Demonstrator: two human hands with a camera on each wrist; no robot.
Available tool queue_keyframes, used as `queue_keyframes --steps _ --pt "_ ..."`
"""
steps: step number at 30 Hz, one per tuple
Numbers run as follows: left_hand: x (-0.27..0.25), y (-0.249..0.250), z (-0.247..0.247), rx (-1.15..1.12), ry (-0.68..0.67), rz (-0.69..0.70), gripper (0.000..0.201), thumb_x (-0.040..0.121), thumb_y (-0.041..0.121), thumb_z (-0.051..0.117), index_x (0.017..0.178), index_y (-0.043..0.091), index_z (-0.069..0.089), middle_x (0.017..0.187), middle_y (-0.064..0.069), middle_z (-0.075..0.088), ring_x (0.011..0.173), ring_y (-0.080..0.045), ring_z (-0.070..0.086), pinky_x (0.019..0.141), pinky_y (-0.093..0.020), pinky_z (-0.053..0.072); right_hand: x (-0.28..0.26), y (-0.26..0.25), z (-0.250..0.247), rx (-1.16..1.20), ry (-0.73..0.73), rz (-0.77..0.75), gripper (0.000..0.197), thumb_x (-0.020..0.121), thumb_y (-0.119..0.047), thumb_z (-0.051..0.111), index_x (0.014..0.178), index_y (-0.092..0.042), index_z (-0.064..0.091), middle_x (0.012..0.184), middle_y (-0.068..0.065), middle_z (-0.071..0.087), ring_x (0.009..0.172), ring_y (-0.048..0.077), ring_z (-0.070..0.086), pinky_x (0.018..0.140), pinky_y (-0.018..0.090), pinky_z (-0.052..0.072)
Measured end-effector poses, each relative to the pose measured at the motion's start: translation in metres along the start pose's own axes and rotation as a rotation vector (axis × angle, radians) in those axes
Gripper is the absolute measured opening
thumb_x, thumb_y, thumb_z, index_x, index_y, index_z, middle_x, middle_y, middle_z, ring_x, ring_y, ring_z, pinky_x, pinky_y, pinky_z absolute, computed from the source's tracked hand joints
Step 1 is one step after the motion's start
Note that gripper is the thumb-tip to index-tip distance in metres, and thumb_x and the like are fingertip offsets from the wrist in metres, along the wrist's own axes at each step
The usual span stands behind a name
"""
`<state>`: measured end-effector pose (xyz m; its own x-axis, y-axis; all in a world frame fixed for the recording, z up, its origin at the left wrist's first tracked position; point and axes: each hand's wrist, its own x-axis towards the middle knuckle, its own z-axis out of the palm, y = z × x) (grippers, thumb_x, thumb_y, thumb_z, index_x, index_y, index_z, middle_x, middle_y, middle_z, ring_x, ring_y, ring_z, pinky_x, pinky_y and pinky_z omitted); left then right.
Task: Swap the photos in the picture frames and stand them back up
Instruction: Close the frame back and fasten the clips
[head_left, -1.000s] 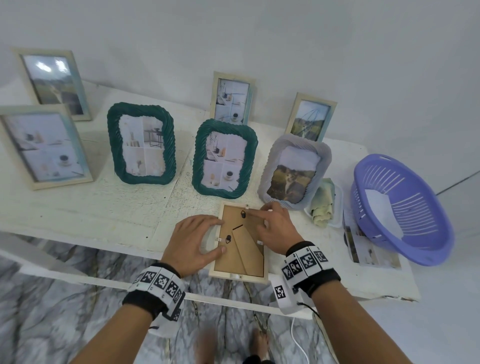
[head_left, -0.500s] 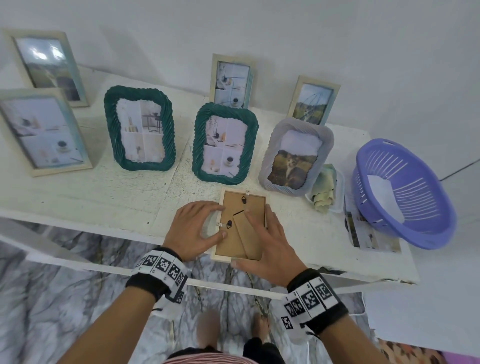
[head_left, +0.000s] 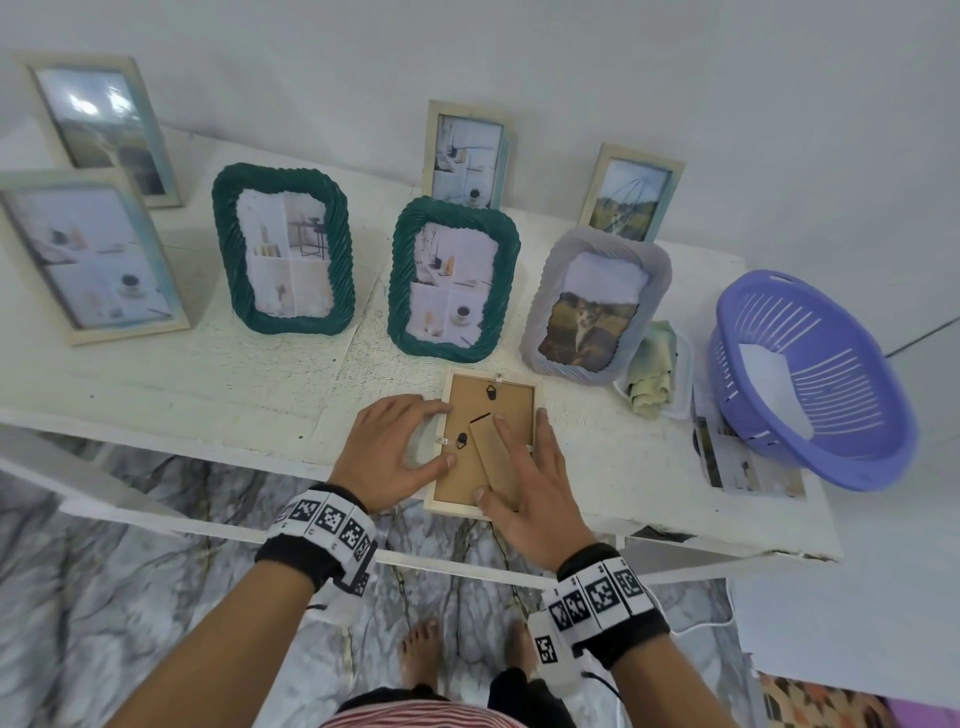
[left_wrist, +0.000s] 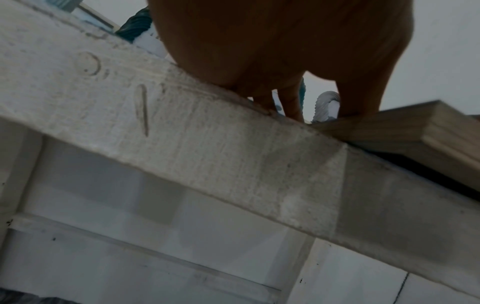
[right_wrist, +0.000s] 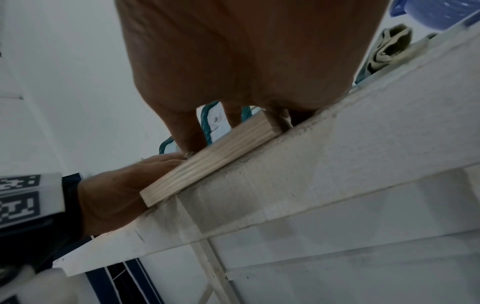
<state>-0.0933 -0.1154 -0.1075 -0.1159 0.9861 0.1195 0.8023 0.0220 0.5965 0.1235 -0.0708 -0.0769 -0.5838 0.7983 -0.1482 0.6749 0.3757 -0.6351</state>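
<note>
A white painted table (head_left: 156, 395) with a rough, worn top stood against the wall. Seven picture frames stood upright on it in two loose rows. One wooden frame (head_left: 485, 447) lay face down at the front edge. To the right sat a purple basket (head_left: 810, 379), a small tray with a green cloth (head_left: 652, 374), and loose photos (head_left: 748, 462).

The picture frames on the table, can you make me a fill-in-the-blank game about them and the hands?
1. The wooden frame under both hands lies face ____ on the table.
2. The grey frame holds a photo of a ____.
3. The number of dark green frames standing up is ____.
4. The right hand lies flat on the frame's brown ____.

Missing words: down; cat; two; back
</note>
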Motion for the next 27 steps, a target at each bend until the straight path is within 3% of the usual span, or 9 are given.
queue_keyframes --steps 5,9,13,15,17,19,22,24,27 --pt "0.001 0.000 0.000 0.003 -0.006 -0.006 0.062 0.079 0.067 0.049 0.134 0.037 0.048 0.130 0.013 0.053 0.124 -0.011 0.040 0.100 -0.029 0.026 -0.004 -0.001 -0.008 0.150 0.003 0.053 0.073 0.089 -0.037 0.062 0.147 -0.049 0.018 0.161 -0.001 -0.012 0.147 0.012 -0.001 0.114 0.029 0.010" --pt "0.000 0.002 0.000 -0.017 -0.004 -0.016 0.063 0.079 0.066 0.049 0.134 0.036 0.048 0.130 0.015 0.053 0.124 -0.010 0.040 0.103 -0.032 0.027 -0.005 -0.004 -0.015 0.179 0.067 0.069 0.056 0.095 -0.026 0.054 0.146 -0.038 0.032 0.161 0.007 0.008 0.146 0.014 0.008 0.112 0.027 0.013" --pt "0.000 0.013 -0.005 -0.281 0.002 -0.081 0.060 0.080 0.059 0.055 0.134 0.034 0.050 0.129 0.014 0.057 0.121 -0.006 0.048 0.103 -0.031 0.034 -0.007 -0.008 -0.016 0.164 0.086 0.097 0.052 0.098 -0.025 0.049 0.147 -0.031 0.032 0.159 0.008 0.019 0.143 0.017 0.015 0.109 0.025 0.014" --pt "-0.001 0.025 -0.011 -0.510 0.017 -0.161 0.049 0.086 0.047 0.062 0.132 0.033 0.051 0.127 0.015 0.057 0.119 0.001 0.051 0.101 -0.025 0.039 -0.007 -0.010 -0.018 0.197 0.091 0.098 0.053 0.098 -0.032 0.051 0.147 -0.030 0.032 0.157 0.005 0.026 0.143 0.019 0.019 0.112 0.028 0.017" --pt "-0.002 0.037 -0.016 -0.710 0.068 -0.251 0.034 0.094 0.034 0.061 0.128 0.031 0.054 0.126 0.012 0.059 0.114 0.003 0.056 0.101 -0.028 0.046 -0.007 -0.011 -0.023 0.266 0.096 0.101 0.058 0.094 -0.047 0.052 0.146 -0.031 0.034 0.150 -0.001 0.039 0.137 0.019 0.034 0.114 0.036 0.028" --pt "-0.002 0.049 -0.022 -0.836 0.144 -0.298 0.026 0.097 0.032 0.054 0.123 0.029 0.056 0.122 0.004 0.063 0.109 -0.006 0.062 0.096 -0.032 0.050 -0.007 -0.013 -0.030 0.381 0.082 0.138 0.065 0.086 -0.064 0.051 0.143 -0.037 0.035 0.144 -0.007 0.047 0.128 0.014 0.046 0.109 0.041 0.039" --pt "0.000 0.072 -0.032 -1.012 0.217 -0.342 0.024 0.103 0.028 0.044 0.121 0.022 0.058 0.115 -0.003 0.069 0.097 -0.017 0.069 0.088 -0.029 0.050 -0.007 -0.013 -0.042 0.493 0.068 0.170 0.077 0.074 -0.081 0.046 0.141 -0.044 0.037 0.141 -0.011 0.051 0.127 0.009 0.049 0.107 0.041 0.042" --pt "0.003 0.086 -0.037 -1.130 0.175 -0.315 0.029 0.104 0.032 0.041 0.124 0.018 0.057 0.114 -0.008 0.071 0.097 -0.022 0.070 0.089 -0.029 0.050 -0.008 -0.014 -0.051 0.557 0.090 0.174 0.075 0.072 -0.083 0.048 0.137 -0.046 0.042 0.134 -0.014 0.056 0.123 0.005 0.052 0.105 0.040 0.044" --pt "0.006 0.100 -0.036 -1.291 0.008 -0.225 0.046 0.099 0.037 0.036 0.132 0.010 0.050 0.120 -0.018 0.068 0.111 -0.034 0.065 0.100 -0.036 0.049 -0.010 -0.018 -0.066 0.641 0.120 0.181 0.053 0.075 -0.078 0.053 0.123 -0.055 0.048 0.123 -0.015 0.062 0.112 -0.001 0.058 0.096 0.036 0.051"
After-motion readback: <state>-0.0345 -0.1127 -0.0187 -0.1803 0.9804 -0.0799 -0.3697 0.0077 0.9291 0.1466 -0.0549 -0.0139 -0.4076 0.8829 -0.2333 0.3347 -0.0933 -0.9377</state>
